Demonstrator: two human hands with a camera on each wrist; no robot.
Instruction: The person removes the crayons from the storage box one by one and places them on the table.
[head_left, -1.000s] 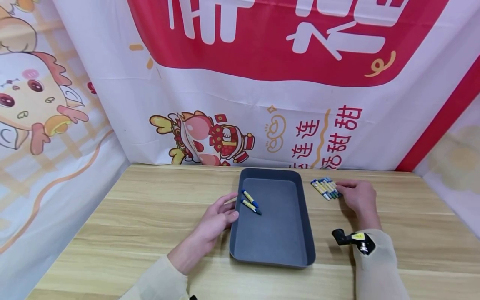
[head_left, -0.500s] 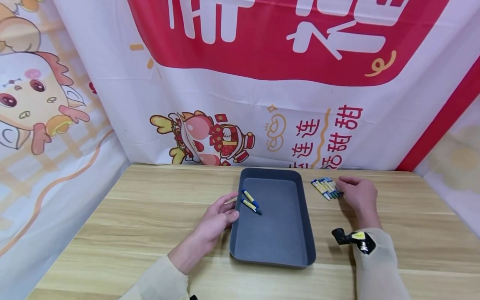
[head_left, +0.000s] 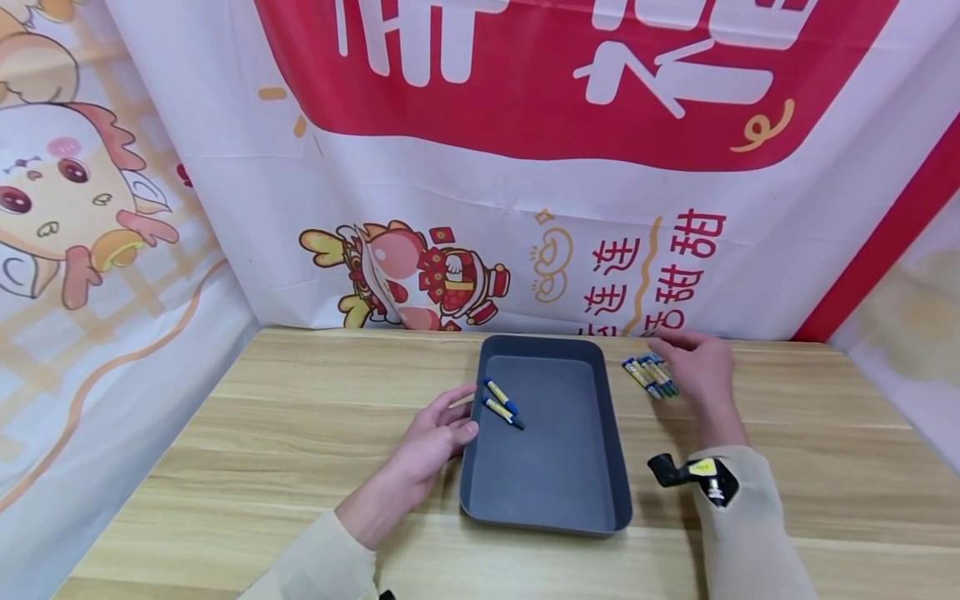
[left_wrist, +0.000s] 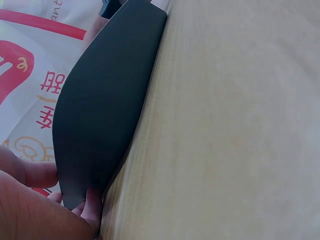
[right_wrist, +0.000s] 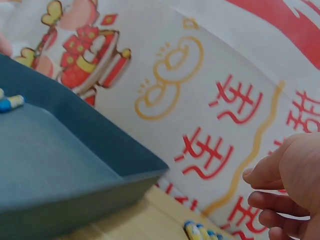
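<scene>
Wood grain in pale, streaky bands is running across the table, its top smooth and matte. Printed banners are hanging close behind and to both sides, white cloth with a big red panel, red characters and cartoon figures, so the table is sitting in a small cloth-walled corner.

A dark grey tray is lying in the middle of the table, rectangular with rounded corners, low sloping walls and a dull, slightly grainy floor. Two crayons, short sticks in blue and yellow wrappers, are lying side by side inside it, near its far left corner.

The left hand is resting against the tray's left wall with relaxed fingers; in the left wrist view, fingertips are touching the wall's outer face.

A bunch of crayons is lying on the table just right of the tray's far corner. The right hand is hovering over the bunch's right end with fingers loosely bent; whether it is touching them cannot be told. Cream sleeves are covering both forearms.
</scene>
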